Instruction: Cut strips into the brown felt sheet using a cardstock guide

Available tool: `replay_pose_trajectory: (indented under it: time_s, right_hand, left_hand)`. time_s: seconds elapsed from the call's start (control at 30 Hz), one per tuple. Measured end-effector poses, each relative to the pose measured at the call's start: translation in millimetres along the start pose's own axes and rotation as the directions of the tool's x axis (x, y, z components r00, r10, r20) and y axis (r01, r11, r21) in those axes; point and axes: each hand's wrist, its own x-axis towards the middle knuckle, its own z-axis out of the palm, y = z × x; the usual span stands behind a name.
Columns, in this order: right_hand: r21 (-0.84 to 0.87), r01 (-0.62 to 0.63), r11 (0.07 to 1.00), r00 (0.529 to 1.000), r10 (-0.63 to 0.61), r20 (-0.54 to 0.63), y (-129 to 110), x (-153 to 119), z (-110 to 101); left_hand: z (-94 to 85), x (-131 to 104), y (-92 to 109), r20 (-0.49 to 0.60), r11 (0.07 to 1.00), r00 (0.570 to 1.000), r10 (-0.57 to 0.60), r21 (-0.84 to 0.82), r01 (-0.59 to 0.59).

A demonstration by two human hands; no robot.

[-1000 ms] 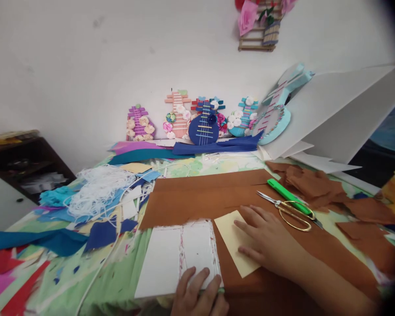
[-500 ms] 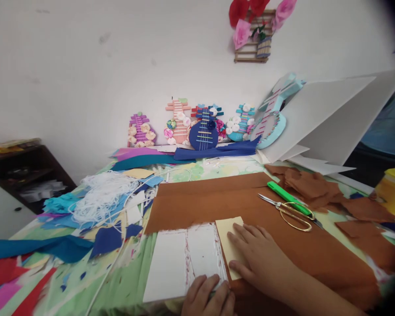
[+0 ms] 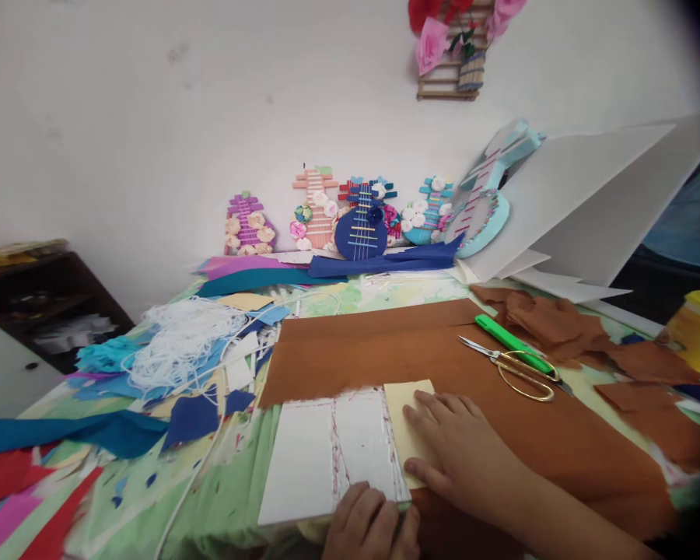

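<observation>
Flatly, right hand (image 3: 460,449) spread on card (image 3: 404,412); left hand (image 3: 369,526) curled at edge of board (image 3: 304,459).

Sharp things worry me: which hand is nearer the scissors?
Right. The right hand lies on the cream card, left of and nearer the person than the scissors; the left hand is farther off, at the near edge of the white sheet.

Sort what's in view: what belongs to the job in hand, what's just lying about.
In hand: cream sheet under the right hand; white board at the left hand; brown sheet; probably the scissors and green tool, untouched.

Lying about, it seems: white cord; red scraps; teal strip; lute-shaped crafts.
</observation>
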Motion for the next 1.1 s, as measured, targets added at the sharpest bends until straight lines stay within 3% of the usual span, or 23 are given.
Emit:
replay_pose_trajectory:
  time_s: [0.3, 1.1]
  right_hand:
    - [-0.016, 0.004, 1.000, 1.000, -0.004, 0.013, 0.5, 1.5, -3.4]
    - [0.014, -0.018, 1.000, 1.000, 0.018, -0.019, 1.0, -0.3, -0.9]
  left_hand:
    - [-8.3, 0.3, 2.4, 0.147, 0.999, 0.989, -0.026, -0.034, 0.031]
    - [-8.5, 9.6, 3.8, 0.117, 0.993, 0.992, -0.036, -0.106, 0.049]
